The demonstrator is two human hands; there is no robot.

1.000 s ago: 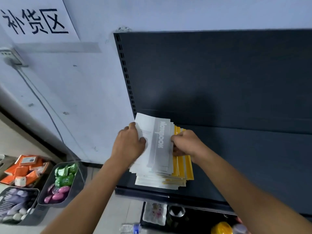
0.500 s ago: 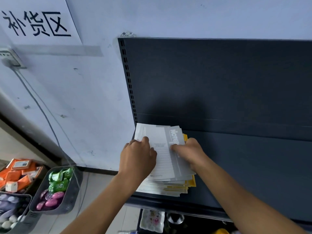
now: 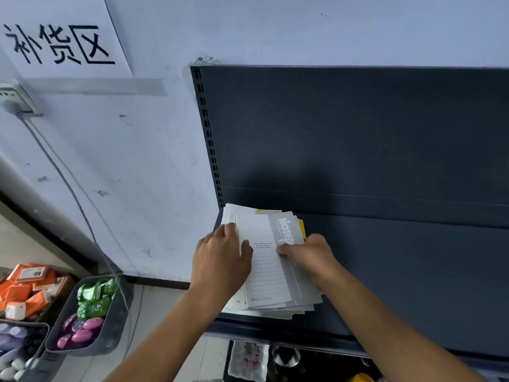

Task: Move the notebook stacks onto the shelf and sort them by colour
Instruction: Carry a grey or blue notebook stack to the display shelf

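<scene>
A fanned stack of thin notebooks (image 3: 265, 274) lies at the left end of the dark shelf (image 3: 399, 271). Most covers are white or grey, and one grey cover reads "Notebook". A yellow notebook (image 3: 302, 226) peeks out at the stack's far right edge. My left hand (image 3: 221, 261) grips the left side of the top white notebooks, thumb lying on the cover. My right hand (image 3: 309, 255) pinches the right side of the grey notebook. Both hands hide the middle of the stack.
A white wall with a paper sign (image 3: 59, 37) stands left of the shelf, and a grey cable (image 3: 68, 186) hangs down it. Grey baskets (image 3: 91, 315) of green, purple and orange packets sit on the floor at left. More goods show under the shelf (image 3: 250, 359).
The stack has slid deeper onto the shelf and the yellow notebooks are now mostly covered. A lined white notebook has come on top. My view has dropped slightly.
</scene>
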